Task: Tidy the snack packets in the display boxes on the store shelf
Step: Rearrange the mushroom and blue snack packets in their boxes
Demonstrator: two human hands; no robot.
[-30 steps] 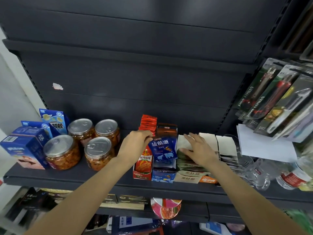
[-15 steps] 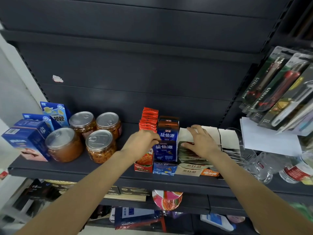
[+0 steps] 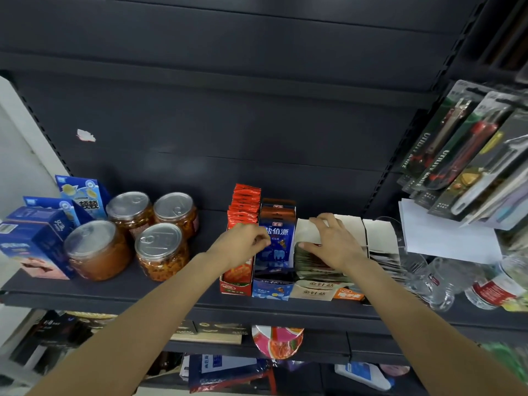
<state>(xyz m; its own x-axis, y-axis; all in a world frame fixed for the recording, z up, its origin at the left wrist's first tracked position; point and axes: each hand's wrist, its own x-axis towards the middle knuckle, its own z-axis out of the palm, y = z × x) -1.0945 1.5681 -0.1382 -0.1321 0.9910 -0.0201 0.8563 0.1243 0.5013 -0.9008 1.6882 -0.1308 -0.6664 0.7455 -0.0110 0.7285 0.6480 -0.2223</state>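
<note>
Snack packets stand in a row of display boxes mid-way along the dark shelf (image 3: 114, 292), with four sealed jars (image 3: 161, 250) to the left and clear glasses (image 3: 428, 278) to the right. Largest of the boxes, the beige box (image 3: 314, 291) holds greenish packets (image 3: 307, 260) leaning unevenly (these look unfinished). The blue box (image 3: 271, 291) has its blue packets (image 3: 275, 244) upright, and the red box (image 3: 235, 288) its red packets (image 3: 244, 205) packed in a neat file. The right hand (image 3: 334, 244) lies with spread fingers pressing the greenish stack; the left hand (image 3: 243, 244) pinches the front blue packet's edge. Roughly two boxes seem orderly, one remains.
</note>
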